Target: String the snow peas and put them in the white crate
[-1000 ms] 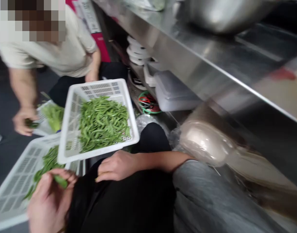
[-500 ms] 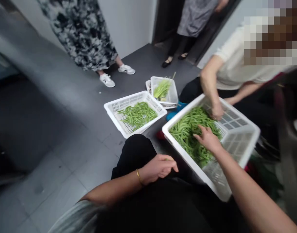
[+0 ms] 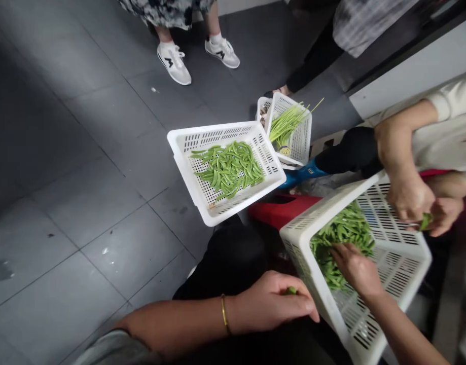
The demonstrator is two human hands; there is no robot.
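My left hand [image 3: 273,304], with a gold bangle at the wrist, is closed on a green pea pod [image 3: 291,290] above my black-clad knee. My right hand [image 3: 355,268] reaches into a tilted white plastic basket [image 3: 392,284] and rests on the heap of green pods [image 3: 341,238] inside; its fingertips are buried among them. A second white basket [image 3: 187,147] on the grey floor ahead holds a thinner layer of pods [image 3: 228,170].
A co-worker's two hands [image 3: 419,200] hold a pod over the tilted basket's far rim. A small white basket of green stems [image 3: 289,126] sits behind. Two people stand beyond, one in white sneakers [image 3: 174,63]. A red object [image 3: 282,208] lies under the baskets.
The view swung from a steel counter to the floor and then tipped down. My right hand went from my lap into the pod basket. My left hand stays closed on a pod.
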